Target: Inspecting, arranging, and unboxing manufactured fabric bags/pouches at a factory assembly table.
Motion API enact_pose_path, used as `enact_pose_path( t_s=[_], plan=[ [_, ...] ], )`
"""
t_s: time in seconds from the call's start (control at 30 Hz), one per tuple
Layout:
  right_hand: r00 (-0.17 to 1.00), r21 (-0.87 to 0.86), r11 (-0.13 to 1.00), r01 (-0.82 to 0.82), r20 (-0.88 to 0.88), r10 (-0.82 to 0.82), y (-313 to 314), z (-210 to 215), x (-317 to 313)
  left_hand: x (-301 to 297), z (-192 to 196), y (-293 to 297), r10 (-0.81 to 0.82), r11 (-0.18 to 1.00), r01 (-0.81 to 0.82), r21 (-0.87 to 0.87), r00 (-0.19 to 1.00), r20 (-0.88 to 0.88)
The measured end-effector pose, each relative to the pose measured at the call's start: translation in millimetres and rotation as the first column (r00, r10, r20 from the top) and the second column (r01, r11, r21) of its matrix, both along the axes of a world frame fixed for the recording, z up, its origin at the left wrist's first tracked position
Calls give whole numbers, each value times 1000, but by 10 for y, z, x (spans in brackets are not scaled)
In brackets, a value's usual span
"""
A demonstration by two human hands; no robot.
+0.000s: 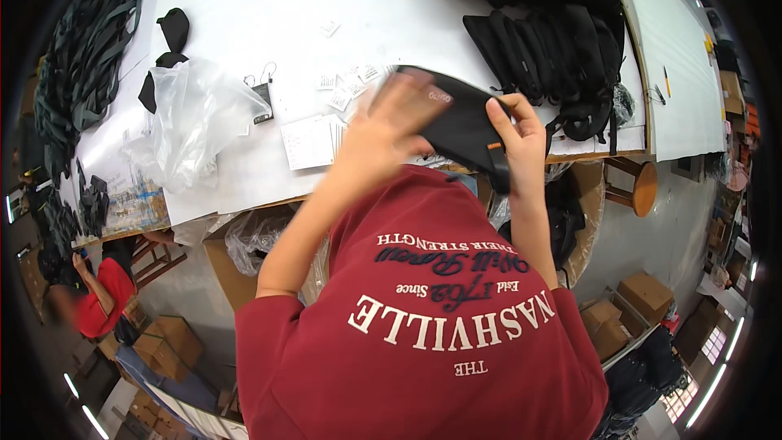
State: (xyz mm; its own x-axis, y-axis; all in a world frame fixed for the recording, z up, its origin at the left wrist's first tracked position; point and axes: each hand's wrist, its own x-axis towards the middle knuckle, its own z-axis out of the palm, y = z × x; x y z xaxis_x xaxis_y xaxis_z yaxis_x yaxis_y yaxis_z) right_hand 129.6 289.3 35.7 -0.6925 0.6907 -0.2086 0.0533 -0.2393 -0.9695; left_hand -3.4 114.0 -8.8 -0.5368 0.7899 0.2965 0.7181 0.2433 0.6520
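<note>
A flat black fabric piece (463, 114) with a small orange tab and light lettering is held tilted above the table's near edge. My right hand (523, 132) grips its right side, thumb on the upper face and fingers around the edge. Across its left end lies my left hand (387, 126), smeared by motion; its thumb and fingers look apart, but its grip is unclear. Several small white printed labels (342, 96) lie just beyond my left hand. A stack of white printed sheets (309, 143) sits beside my left forearm.
Black fabric bags (538, 49) are heaped at the far right of the white table (269, 0). A clear plastic bag (195, 122), a black hang tag (262, 102) and dark straps (90, 57) occupy the left. A wooden stool (643, 189) stands right; another person (102, 293) is lower left.
</note>
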Motion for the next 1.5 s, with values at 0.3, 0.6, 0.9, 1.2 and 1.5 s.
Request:
enact_pose_path(
  t_s=[0.3, 0.6, 0.9, 1.2, 1.5],
  plan=[
    [995, -522, 853, -10, 80, 61, 110, -56, 84, -206, 156, -260, -130, 943, -74, 326, 818, 560],
    [1000, -827, 561, -29, -22, 18, -133, -390, 54, 407, 642, 54, -590, 780, 623, -64, 765, 257],
    [991, -555, 821, -135, -92, 101, -204, -88, 13, 102, 713, -110, -258, 960, 234, 155, 952, 162],
    [960, -539, 801, -259, -235, 152, -104, -246, 119, -165, 486, -317, 149, 918, -154, 365, 988, 41],
    [986, 247, 969, 10, -163, 32, -273, -75, 25, -518, 279, -629, 394, 772, -434, -465, 900, -185]
  ],
)
